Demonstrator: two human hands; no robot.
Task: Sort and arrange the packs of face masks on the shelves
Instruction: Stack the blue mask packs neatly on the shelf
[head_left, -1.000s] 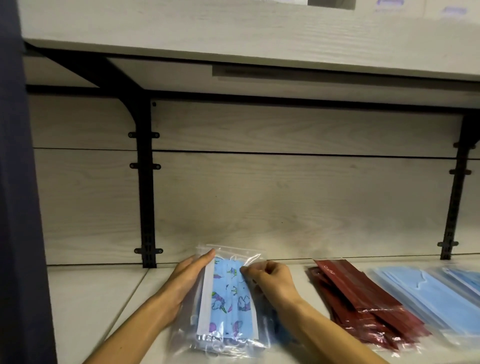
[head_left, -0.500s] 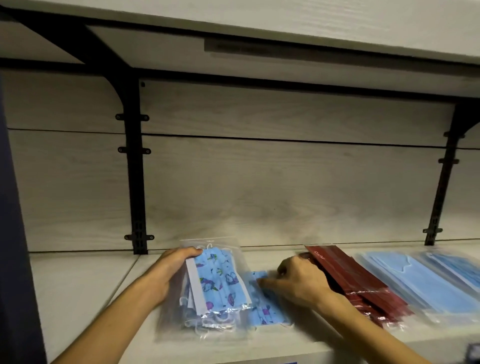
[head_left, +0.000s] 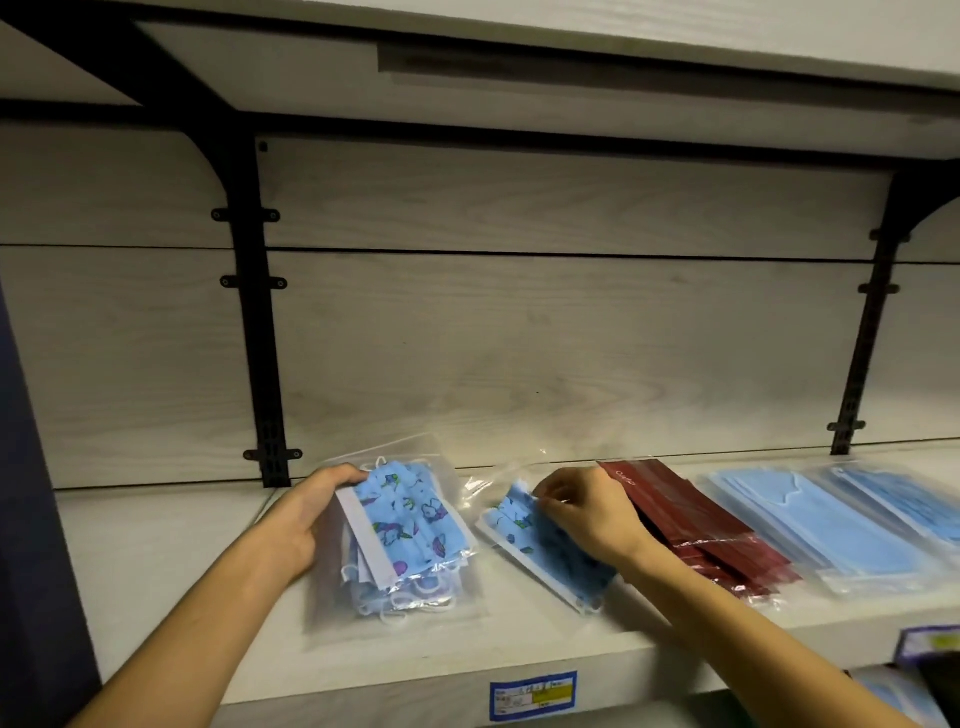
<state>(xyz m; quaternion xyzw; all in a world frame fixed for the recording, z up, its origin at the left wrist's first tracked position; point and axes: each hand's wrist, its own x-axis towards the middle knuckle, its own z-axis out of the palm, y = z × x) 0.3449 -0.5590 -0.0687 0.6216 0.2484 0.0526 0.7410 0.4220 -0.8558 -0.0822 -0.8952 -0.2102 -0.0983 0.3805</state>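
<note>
A stack of clear packs of blue cartoon-print masks lies on the pale wooden shelf. My left hand grips its upper left edge, fingers curled over the top. Just to the right lies a single blue print mask pack, turned at an angle. My right hand rests on it and pinches its upper end. Dark red mask packs lie fanned out directly right of that hand. Plain light blue mask packs follow further right.
A black bracket upright stands at the shelf's back left, another at the back right. An upper shelf hangs overhead. A blue price label sits on the front edge. More packs show below at the lower right.
One print pack has come off the stack and moved right with my right hand, now lying apart beside the red packs. My left hand stayed on the stack. The view dropped lower.
</note>
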